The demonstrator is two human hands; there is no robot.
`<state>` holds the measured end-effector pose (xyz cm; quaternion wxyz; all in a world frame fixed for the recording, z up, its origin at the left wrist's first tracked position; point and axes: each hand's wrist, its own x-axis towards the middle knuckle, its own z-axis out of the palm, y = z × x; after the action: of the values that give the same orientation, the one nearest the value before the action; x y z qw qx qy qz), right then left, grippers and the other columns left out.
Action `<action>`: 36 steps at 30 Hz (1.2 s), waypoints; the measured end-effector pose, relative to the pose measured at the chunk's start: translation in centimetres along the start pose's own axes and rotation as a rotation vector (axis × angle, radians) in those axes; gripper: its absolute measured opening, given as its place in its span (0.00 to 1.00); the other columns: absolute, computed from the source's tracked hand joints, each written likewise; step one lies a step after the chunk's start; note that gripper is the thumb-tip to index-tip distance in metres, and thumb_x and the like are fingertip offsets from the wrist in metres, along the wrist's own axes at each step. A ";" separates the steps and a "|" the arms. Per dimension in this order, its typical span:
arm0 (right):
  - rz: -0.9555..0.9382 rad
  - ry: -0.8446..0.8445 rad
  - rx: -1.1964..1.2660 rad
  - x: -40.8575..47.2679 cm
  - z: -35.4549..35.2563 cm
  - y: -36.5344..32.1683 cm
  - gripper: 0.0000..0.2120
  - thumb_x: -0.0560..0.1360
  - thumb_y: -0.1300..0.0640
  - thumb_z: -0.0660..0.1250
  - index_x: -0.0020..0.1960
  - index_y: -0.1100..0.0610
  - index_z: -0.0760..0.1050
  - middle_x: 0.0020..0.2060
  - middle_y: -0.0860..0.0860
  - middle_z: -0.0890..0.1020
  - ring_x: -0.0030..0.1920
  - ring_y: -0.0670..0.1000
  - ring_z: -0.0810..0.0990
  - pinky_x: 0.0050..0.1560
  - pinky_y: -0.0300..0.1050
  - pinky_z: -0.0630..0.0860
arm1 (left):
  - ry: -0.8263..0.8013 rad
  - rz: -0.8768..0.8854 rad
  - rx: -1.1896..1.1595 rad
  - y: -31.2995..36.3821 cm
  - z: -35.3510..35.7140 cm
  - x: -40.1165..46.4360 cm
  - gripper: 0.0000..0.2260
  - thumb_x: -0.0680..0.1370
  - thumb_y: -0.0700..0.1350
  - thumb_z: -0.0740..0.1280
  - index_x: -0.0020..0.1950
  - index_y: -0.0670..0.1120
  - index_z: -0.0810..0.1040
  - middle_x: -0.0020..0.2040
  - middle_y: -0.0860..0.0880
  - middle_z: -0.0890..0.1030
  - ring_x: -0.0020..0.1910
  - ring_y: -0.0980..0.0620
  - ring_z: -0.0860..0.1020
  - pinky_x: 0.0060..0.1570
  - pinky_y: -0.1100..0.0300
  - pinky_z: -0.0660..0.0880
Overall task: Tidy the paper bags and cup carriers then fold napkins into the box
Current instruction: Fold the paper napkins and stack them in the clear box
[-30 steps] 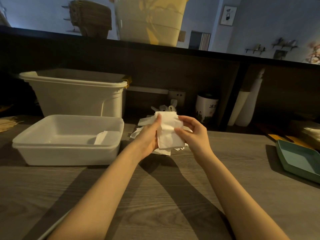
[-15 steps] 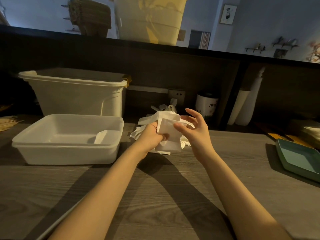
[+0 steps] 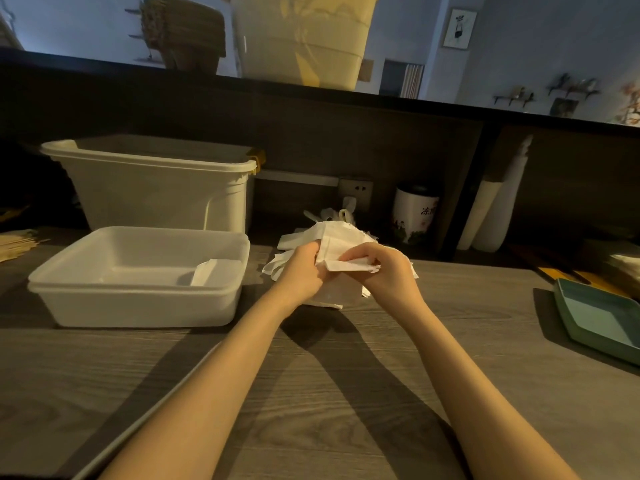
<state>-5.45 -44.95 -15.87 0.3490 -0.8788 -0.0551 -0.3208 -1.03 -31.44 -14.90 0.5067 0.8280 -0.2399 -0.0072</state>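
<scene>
Both hands hold one white napkin [image 3: 341, 242] above the table's middle. My left hand [image 3: 303, 271] grips its left side with curled fingers. My right hand [image 3: 384, 271] pinches a folded flap of it, bent over toward the front. Under and behind the hands lies a loose pile of white napkins [image 3: 282, 268]. A shallow white box [image 3: 138, 303] stands to the left, with one folded napkin [image 3: 207, 273] lying inside near its right wall.
A tall white bin [image 3: 156, 188] stands behind the box. A white canister [image 3: 414, 216] and white rolls [image 3: 495, 209] stand at the back wall. A green tray [image 3: 602, 320] sits at the right edge. Wooden sticks [image 3: 17, 239] lie far left.
My right hand closed from spread fingers onto the napkin and folded a flap down over it. Both hands sank slightly toward the pile.
</scene>
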 end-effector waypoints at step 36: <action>0.223 0.152 0.402 0.6 -0.9 -0.4 0.09 0.79 0.63 0.57 0.49 0.54 0.74 0.44 0.45 0.78 0.46 0.43 0.76 0.42 0.31 0.75 | 0.076 -0.103 -0.221 -0.9 -0.4 0.8 0.18 0.77 0.41 0.66 0.67 0.47 0.69 0.62 0.47 0.75 0.59 0.50 0.73 0.47 0.58 0.72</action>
<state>-5.59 -45.34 -14.81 0.5532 -0.7657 0.0062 -0.3281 0.11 -31.07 -15.33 0.6025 0.7781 -0.1755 -0.0279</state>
